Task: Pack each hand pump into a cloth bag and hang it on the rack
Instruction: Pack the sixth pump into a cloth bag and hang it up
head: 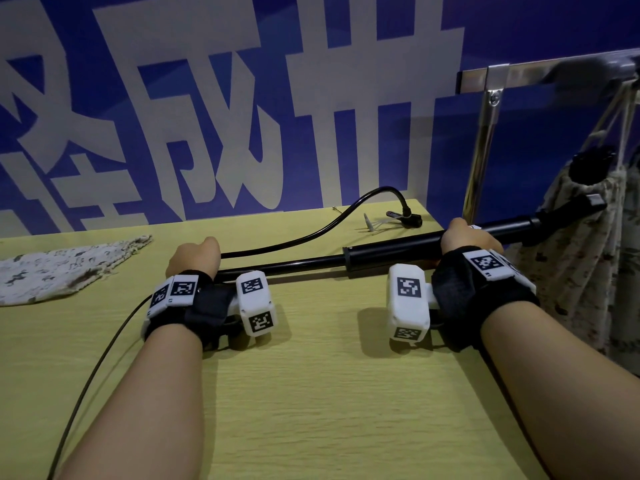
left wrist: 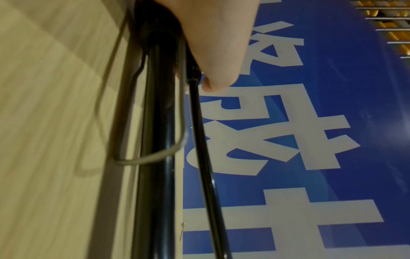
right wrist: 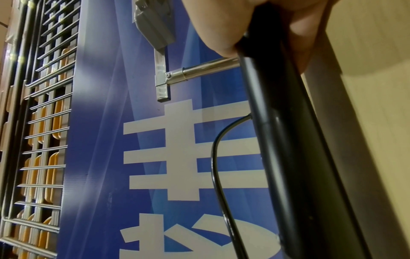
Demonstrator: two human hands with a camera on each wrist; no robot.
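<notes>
A long black hand pump [head: 391, 254] lies across the yellow-green table [head: 311, 393], its handle end sticking out past the right edge. My left hand [head: 195, 256] grips the pump's left end, where the hose [head: 311, 233] leaves it. My right hand [head: 467, 237] grips the thicker barrel farther right. The left wrist view has my hand [left wrist: 217, 43] wrapped round the pump [left wrist: 157, 140], with the hose [left wrist: 201, 140] beside it. My right hand [right wrist: 221, 26] is curled round the barrel [right wrist: 299, 157] in the right wrist view. A flat patterned cloth bag [head: 65, 268] lies at the table's left.
The hose curves back to a nozzle head [head: 410, 220] near the blue wall. At the right, a metal rack bar [head: 540, 72] on a post [head: 485, 147] carries a hanging cloth bag [head: 585, 271] with a black pump end showing at its mouth. A thin cable [head: 90, 375] trails from my left wrist.
</notes>
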